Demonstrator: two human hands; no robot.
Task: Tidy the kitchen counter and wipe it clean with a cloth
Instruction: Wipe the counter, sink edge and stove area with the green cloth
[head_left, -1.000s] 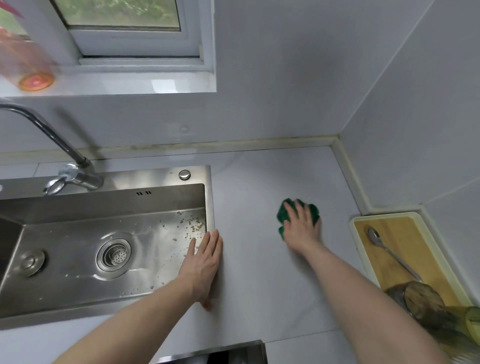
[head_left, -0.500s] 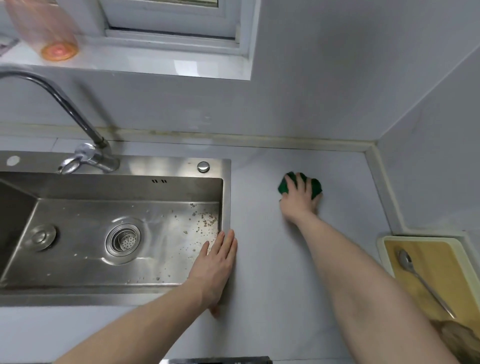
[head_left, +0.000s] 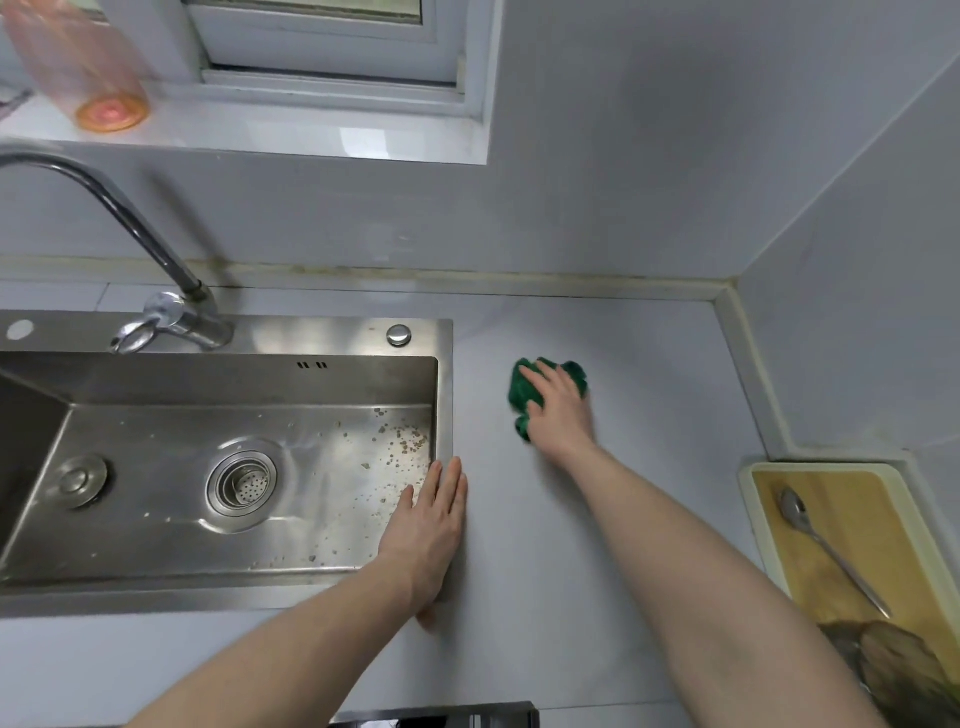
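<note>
1. My right hand (head_left: 558, 410) lies on top of the green cloth (head_left: 524, 392), fingers spread and bent down over the bunched fabric, pressing it onto the pale counter (head_left: 597, 519). The cloth sits just right of the steel sink (head_left: 156, 597), level with the back half of its basin, apart from its rim.
2. My left hand (head_left: 428, 530) lies flat, fingers straight and together, holding nothing. It rests along the sink's right rim near the front corner, fingertips pointing toward the back wall.
3. Brown crumbs (head_left: 400, 447) are scattered over the sink's floor at its right end, close to my left fingertips.
4. The drain strainer (head_left: 241, 483) is in the middle of the sink's floor, and the faucet (head_left: 171, 317) rises from the sink's back ledge.
5. Far right of the sink, against the side wall, lies a wooden cutting board (head_left: 841, 525) on a cream tray, with a metal spoon (head_left: 826, 545) lying on it.
6. Behind the sink, on the window sill, stands a pinkish translucent bottle (head_left: 78, 62), blurred.
</note>
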